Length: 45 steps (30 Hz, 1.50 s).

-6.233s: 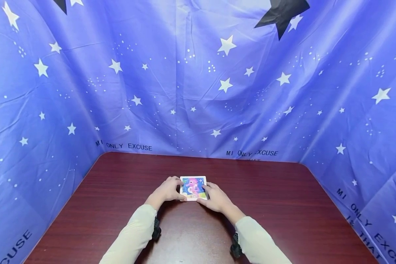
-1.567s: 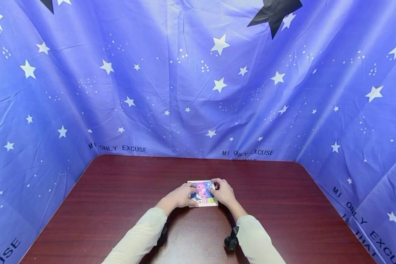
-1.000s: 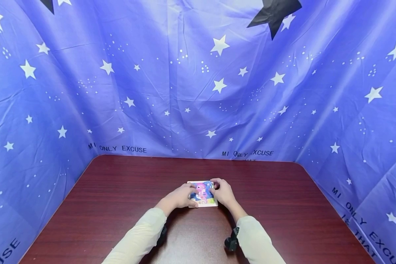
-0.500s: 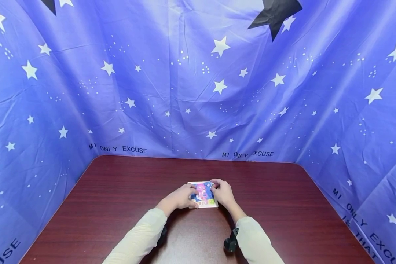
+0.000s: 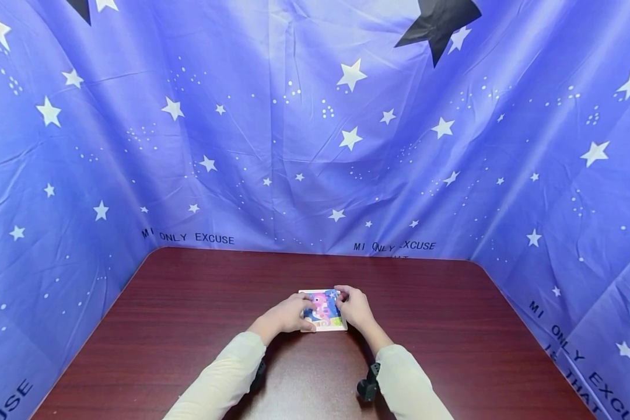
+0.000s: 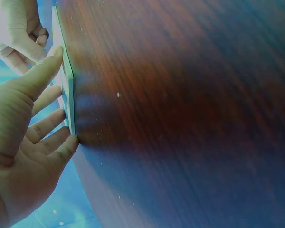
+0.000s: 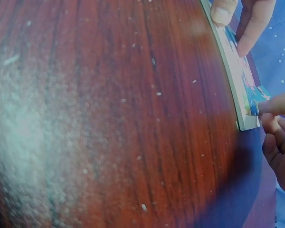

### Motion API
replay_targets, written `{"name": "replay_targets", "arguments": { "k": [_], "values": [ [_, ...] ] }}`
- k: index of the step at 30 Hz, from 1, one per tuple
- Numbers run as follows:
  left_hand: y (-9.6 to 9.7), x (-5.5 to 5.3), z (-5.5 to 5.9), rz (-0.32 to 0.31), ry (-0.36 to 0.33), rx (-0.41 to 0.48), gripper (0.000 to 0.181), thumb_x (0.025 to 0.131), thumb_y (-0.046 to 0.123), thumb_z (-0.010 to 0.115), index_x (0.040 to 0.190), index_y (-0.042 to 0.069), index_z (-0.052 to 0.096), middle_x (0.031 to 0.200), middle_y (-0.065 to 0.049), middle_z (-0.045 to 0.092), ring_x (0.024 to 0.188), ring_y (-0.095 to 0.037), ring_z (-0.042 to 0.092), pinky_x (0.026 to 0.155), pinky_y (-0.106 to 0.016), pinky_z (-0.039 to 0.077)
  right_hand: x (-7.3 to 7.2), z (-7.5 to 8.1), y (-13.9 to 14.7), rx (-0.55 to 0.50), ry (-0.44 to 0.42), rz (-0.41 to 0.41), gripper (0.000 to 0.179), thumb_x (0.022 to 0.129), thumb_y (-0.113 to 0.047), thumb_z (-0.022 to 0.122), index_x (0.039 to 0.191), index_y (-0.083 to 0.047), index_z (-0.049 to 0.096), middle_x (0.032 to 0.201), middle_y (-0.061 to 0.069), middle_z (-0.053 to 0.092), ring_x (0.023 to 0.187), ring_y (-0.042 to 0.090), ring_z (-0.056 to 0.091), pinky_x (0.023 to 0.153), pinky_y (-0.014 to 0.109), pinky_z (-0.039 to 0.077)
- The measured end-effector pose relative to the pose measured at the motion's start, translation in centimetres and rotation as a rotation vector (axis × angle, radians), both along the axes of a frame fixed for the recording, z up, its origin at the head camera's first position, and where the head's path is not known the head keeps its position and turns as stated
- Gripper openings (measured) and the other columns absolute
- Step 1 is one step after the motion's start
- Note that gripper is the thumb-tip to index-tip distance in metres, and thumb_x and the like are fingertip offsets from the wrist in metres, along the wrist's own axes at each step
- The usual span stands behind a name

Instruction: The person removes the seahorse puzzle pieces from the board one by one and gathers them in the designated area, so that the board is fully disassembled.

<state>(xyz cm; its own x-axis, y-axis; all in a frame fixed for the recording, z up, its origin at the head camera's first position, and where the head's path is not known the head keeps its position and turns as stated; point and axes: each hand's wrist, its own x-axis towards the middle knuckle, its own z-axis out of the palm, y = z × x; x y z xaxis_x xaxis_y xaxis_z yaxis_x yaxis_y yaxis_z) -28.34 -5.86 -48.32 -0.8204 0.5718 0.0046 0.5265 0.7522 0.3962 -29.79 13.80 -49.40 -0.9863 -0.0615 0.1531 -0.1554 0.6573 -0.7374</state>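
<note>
A square jigsaw puzzle (image 5: 325, 315) with a pink seahorse on blue sits in its pale tray (image 7: 228, 66), flat on the table. My left hand (image 5: 283, 315) holds its left side, with the thumb (image 6: 50, 69) on the near rim. One left finger (image 7: 249, 35) presses on the picture, and other fingertips lie along the left edge. At the far right corner my right hand (image 5: 358, 306) pinches a blue puzzle piece (image 7: 263, 91) with a starfish. That piece sticks up out of the tray, tilted. The right fingertips partly hide it.
The dark red wooden table (image 5: 199, 350) extends on all sides of the puzzle. Blue cloth (image 5: 273, 146) printed with stars hangs behind it and along both sides. A black wrist camera (image 5: 367, 385) sits below the right sleeve.
My right hand has moved from the tray's near right side to its far right corner, where the blue piece now tilts up. My left hand has reached farther over the picture.
</note>
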Motion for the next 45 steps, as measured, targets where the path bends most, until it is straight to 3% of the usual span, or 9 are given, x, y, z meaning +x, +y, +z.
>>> {"name": "replay_targets", "arguments": {
  "k": [13, 32, 45],
  "values": [
    [0.0, 0.0, 0.0, -0.001, -0.003, 0.006, 0.050, 0.075, 0.033, 0.077, 0.117, 0.007, 0.064, 0.130, -0.013, 0.054, 0.122, -0.028, 0.048, 0.103, -0.037, 0.040, 0.0, 0.2, 0.0, 0.074, 0.058, -0.007, 0.031, 0.075, 0.001, 0.062, 0.105, -0.002, 0.068, 0.069, 0.001, 0.059, 0.063, 0.010, 0.049, 0.063, 0.023, 0.040],
    [-0.1, 0.0, 0.0, -0.002, 0.000, 0.015, 0.051, 0.075, 0.033, 0.077, 0.117, 0.007, 0.064, 0.130, -0.013, 0.053, 0.121, -0.028, 0.048, 0.104, -0.037, 0.039, -0.2, 0.3, 1.8, 0.090, 0.053, 0.011, 0.032, 0.075, -0.005, 0.065, 0.108, -0.002, 0.067, 0.067, -0.004, 0.056, 0.060, 0.006, 0.046, 0.063, 0.023, 0.039],
    [-0.1, 0.1, -0.1, -0.011, 0.013, 0.015, 0.049, 0.075, 0.032, 0.077, 0.116, 0.006, 0.064, 0.129, -0.013, 0.053, 0.120, -0.028, 0.048, 0.103, -0.036, 0.040, -0.3, 0.4, 4.1, 0.100, 0.022, -0.020, 0.032, 0.078, -0.006, 0.065, 0.109, -0.002, 0.067, 0.068, -0.003, 0.056, 0.061, 0.007, 0.046, 0.063, 0.024, 0.038]
  ]
}}
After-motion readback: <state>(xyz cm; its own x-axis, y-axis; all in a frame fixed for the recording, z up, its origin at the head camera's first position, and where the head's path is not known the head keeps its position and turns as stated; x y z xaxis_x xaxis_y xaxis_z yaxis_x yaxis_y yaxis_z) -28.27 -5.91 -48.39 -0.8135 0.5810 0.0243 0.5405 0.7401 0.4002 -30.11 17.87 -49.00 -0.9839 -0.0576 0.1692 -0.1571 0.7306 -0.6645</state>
